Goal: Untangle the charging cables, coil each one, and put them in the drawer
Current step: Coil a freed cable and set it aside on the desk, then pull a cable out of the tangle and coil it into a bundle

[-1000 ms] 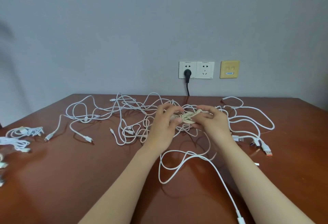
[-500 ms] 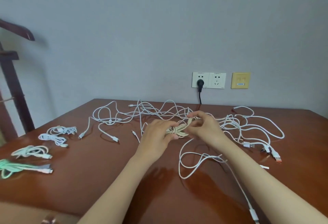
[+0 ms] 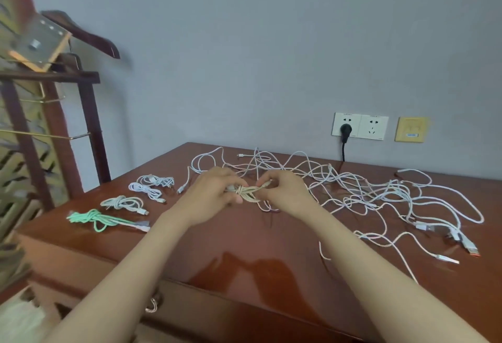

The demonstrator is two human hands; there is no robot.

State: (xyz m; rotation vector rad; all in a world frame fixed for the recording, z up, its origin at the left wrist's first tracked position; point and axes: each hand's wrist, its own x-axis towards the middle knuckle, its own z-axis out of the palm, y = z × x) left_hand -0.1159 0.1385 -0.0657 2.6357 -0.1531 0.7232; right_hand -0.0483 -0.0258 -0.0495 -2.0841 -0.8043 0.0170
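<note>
Beige charging cable, gathered into a short bundle with a wrap around its middle, hangs just above the worktop between both hands. The left hand grips one end with curled fingers and thumb, and the right hand pinches the other end, where a loose tail appears to be worked around the loops. The main risk is that this tail is not tucked firmly. If either hand lets go too soon, the springy loops will likely open and the coil will have to be redone. Pulling the wrap too tight could instead kink the cable near its connector, which I cannot make out here. Just behind and to the right lies the tangle of white cables. Whether any strand of it is caught in the bundle is unclear, and if one is, lifting the bundle away would drag the knot tighter. The right forearm crosses above a white strand that runs toward the front edge, so a careless sweep could pull it off the worktop. To the left, well apart, the mint-green coil and three white coils wait unstored. The drawer below looks shut, so opening it one-handed could let the fresh coil slacken.
</note>
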